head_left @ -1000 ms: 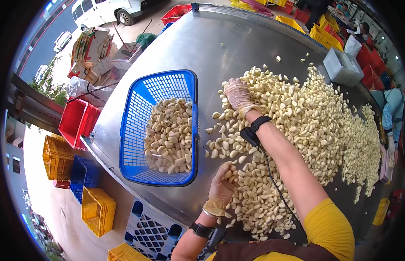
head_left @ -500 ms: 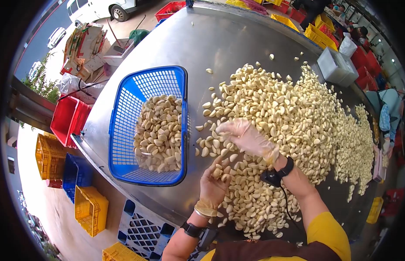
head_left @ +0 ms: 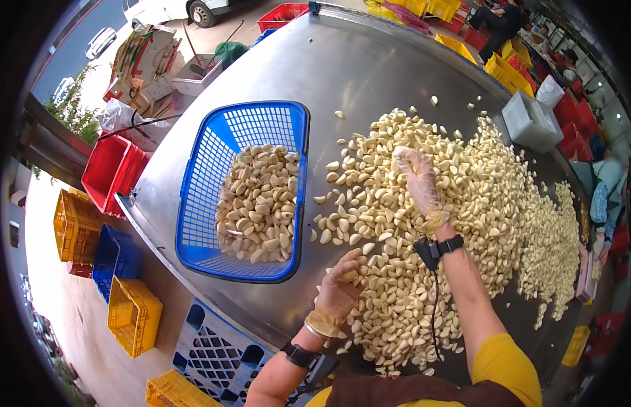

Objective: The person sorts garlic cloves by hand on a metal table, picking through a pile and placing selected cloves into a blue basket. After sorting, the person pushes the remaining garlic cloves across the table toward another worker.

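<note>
Peeled garlic cloves point(head_left: 424, 203) lie in a wide heap on the metal table point(head_left: 342, 74). My right hand point(head_left: 417, 178), in a thin clear glove, is over the upper left part of the heap, its fingers bent down to the cloves; what they hold is hidden. Near the heap's lower left edge, my left hand point(head_left: 340, 288), also gloved, has its fingers curled around some garlic cloves. Left of both hands stands a blue plastic basket point(head_left: 304, 197), partly filled with cloves point(head_left: 258, 203).
A grey bin point(head_left: 531, 122) stands at the table's far right, and a person in blue sleeves point(head_left: 603, 193) is beyond it. Red crates point(head_left: 112, 173), yellow crates point(head_left: 133, 317) and a blue pallet point(head_left: 213, 349) are on the floor at left.
My right hand has moved up and right, away from my left hand, onto the heap. My left hand has shifted slightly, still curled. The view has turned a little.
</note>
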Demonstrator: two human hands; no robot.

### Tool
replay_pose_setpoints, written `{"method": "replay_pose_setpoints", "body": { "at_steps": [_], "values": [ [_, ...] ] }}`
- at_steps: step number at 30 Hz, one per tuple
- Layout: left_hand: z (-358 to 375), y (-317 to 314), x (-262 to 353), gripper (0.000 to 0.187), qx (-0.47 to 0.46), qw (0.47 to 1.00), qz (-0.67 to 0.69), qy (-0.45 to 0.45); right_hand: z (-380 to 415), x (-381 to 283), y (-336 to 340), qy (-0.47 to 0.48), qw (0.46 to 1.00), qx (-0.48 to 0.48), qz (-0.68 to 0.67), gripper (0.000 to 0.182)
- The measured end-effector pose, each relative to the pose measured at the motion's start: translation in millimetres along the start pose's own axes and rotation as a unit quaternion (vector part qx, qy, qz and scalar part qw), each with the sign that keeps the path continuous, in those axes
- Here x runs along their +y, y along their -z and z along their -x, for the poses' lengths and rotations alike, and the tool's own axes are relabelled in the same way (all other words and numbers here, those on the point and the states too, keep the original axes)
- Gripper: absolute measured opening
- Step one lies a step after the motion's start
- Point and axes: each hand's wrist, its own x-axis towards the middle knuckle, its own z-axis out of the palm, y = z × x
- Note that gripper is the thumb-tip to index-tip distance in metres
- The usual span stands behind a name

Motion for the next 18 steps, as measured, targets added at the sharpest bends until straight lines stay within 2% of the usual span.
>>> {"method": "replay_pose_setpoints", "body": {
  "at_steps": [1,2,3,5,6,7,8,9,12,13,15,16,18],
  "values": [
    [1,-1,-2,0.037,-0.011,1.000,-0.014,0.006,10,-18,10,-0.156,0.964,-0.052,-0.208,0.021],
    [2,-4,-3,0.037,-0.012,1.000,-0.009,0.010,24,-37,22,-0.305,0.860,-0.099,-0.397,0.020],
    [3,-7,-2,0.038,-0.016,0.999,-0.040,0.015,38,-56,31,-0.309,0.866,-0.093,-0.382,0.019],
    [6,-9,-8,0.040,-0.021,0.997,-0.066,0.017,58,-98,54,-0.328,0.834,-0.150,-0.418,0.018],
    [7,-9,-10,0.039,-0.030,0.996,-0.080,0.022,63,-121,68,-0.363,0.819,-0.219,-0.388,0.019],
    [8,-10,-9,0.038,-0.039,0.994,-0.095,0.026,69,-138,76,-0.319,0.777,-0.288,-0.459,0.021],
    [4,0,-11,0.038,-0.062,0.990,-0.123,0.042,78,-145,81,-0.165,0.854,-0.343,-0.355,0.024],
    [5,1,-11,0.038,-0.064,0.989,-0.126,0.042,85,-149,84,-0.163,0.856,-0.340,-0.355,0.024],
    [4,0,-15,0.033,-0.057,0.955,-0.275,0.093,104,-156,98,-0.123,0.916,-0.322,-0.207,0.028],
    [4,-1,-19,0.033,-0.063,0.955,-0.275,0.094,108,-158,103,-0.122,0.917,-0.320,-0.202,0.028],
    [7,-5,-23,0.032,-0.012,0.948,-0.305,0.090,115,-164,108,-0.083,0.946,-0.299,-0.098,0.033],
    [6,-4,-23,0.029,-0.014,0.958,-0.274,0.085,117,-168,110,-0.080,0.946,-0.298,-0.097,0.033],
    [8,-7,-19,0.028,-0.015,0.961,-0.268,0.066,119,-180,116,-0.293,0.885,-0.315,-0.179,0.033]
  ]
}}
